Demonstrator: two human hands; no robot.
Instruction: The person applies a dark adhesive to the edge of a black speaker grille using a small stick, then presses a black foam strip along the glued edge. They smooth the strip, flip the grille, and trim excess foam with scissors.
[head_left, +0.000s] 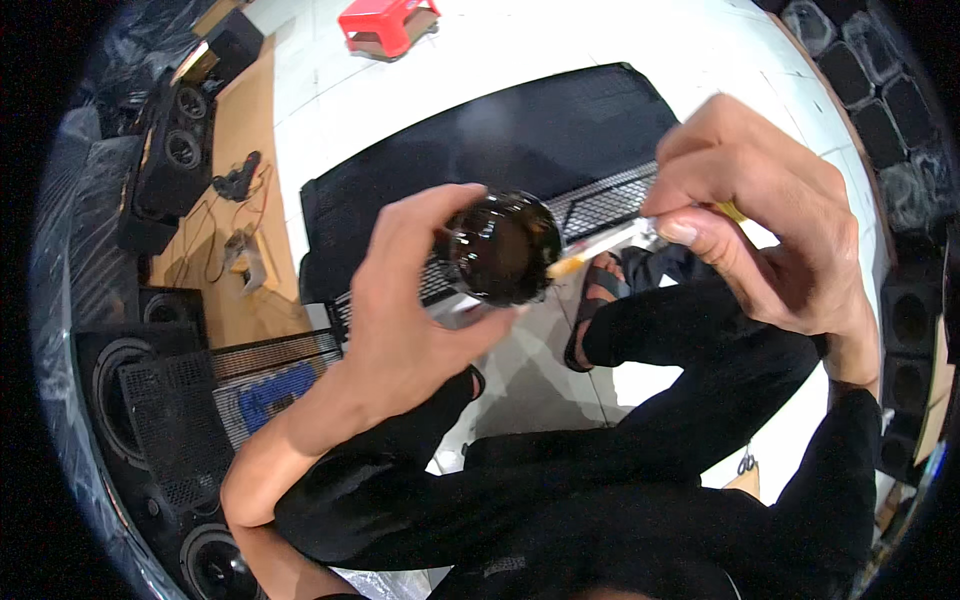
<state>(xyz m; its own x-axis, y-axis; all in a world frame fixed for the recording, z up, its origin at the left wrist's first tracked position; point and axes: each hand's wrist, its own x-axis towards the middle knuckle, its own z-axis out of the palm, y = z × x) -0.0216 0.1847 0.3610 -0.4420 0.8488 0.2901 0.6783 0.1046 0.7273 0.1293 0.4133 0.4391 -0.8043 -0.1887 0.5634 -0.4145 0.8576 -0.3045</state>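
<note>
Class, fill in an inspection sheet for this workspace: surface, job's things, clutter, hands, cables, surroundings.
Surface: white tiled floor; brown board at left.
Job's things: dark round part; thin brush touching its rim.
Clutter: black mesh grille, grille pieces at left.
Hands: left hand grips the round part; right hand pinches the brush.
Cables: red and black wires on the board.
Surroundings: loudspeaker cabinets, red stool.

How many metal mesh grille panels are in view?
3: a large black panel on the floor ahead, a silver-edged one behind the hands, a dark one lower left. Others may be hidden.
</note>
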